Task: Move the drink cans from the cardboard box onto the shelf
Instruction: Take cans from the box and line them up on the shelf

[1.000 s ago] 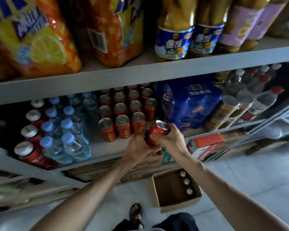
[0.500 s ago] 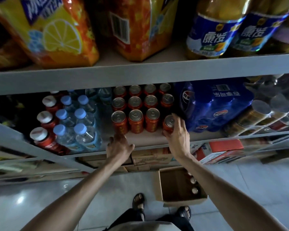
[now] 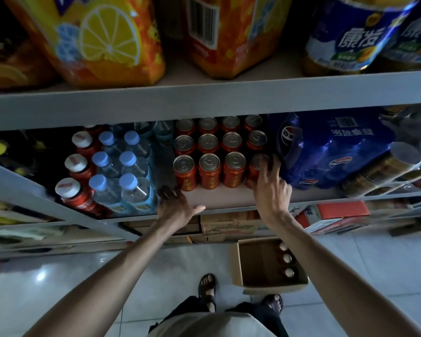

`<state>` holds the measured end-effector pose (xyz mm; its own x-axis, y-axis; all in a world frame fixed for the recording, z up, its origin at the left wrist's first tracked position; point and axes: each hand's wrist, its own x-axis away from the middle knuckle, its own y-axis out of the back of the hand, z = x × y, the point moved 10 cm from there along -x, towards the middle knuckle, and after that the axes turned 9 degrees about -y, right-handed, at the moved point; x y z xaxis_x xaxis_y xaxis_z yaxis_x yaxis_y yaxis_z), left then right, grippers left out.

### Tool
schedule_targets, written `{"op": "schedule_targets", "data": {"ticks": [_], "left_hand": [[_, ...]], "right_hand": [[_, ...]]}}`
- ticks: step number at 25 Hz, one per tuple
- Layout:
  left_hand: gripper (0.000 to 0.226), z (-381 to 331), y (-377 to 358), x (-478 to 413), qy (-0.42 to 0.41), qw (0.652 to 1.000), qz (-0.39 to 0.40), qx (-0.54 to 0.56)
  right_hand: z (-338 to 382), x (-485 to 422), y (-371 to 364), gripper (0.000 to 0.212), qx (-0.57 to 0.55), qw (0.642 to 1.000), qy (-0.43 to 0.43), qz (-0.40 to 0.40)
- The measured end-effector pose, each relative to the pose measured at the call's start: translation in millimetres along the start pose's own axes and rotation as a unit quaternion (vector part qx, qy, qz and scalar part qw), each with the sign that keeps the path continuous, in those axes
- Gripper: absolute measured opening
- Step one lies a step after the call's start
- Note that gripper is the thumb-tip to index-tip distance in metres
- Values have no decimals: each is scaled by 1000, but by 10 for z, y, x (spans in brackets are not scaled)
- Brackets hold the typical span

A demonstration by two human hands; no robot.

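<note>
So I'm at the placing step right now. My right hand (image 3: 269, 188) is up on the shelf (image 3: 219, 198) with its fingers (image 3: 265, 166) draped over the front-right can (image 3: 255, 166), the last one in the front row of red cans (image 3: 208, 170). It sits tight between its neighbour and the blue shrink-wrapped pack (image 3: 326, 152). The fingers look loosely spread over the lid and side rather than clamped, so I'd call it a light touch; whether there's any real squeeze left I can't tell from this angle.

My left hand (image 3: 178, 203) is empty, palm down, fingers splayed flat on the shelf edge just in front of the leftmost can, thumb pointing right along the lip. It looks like it's bracing.

Both forearms reach up and forward from the bottom of the view, wrists roughly level with the shelf board.

Down on the floor by my sandals, the cardboard box (image 3: 238, 263) holds three cans (image 3: 287, 259) lined up along its right wall. So the job isn't done. My guess for next: let go of this can, drop a hand into the box for another, and start a new row in the bare strip at the front of the shelf.
</note>
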<state>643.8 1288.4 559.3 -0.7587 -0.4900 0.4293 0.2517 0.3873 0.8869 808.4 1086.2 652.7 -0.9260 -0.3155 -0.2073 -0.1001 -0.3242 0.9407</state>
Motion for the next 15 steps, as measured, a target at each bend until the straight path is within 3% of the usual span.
{"op": "schedule_targets", "data": {"ticks": [5, 15], "left_hand": [[124, 22, -38, -53, -5, 1000, 12, -4], [126, 11, -32, -61, 3, 999, 22, -27]], "right_hand": [[25, -22, -38, 62, 1, 1000, 6, 16], [6, -88, -60, 64, 24, 1000, 7, 4]]}}
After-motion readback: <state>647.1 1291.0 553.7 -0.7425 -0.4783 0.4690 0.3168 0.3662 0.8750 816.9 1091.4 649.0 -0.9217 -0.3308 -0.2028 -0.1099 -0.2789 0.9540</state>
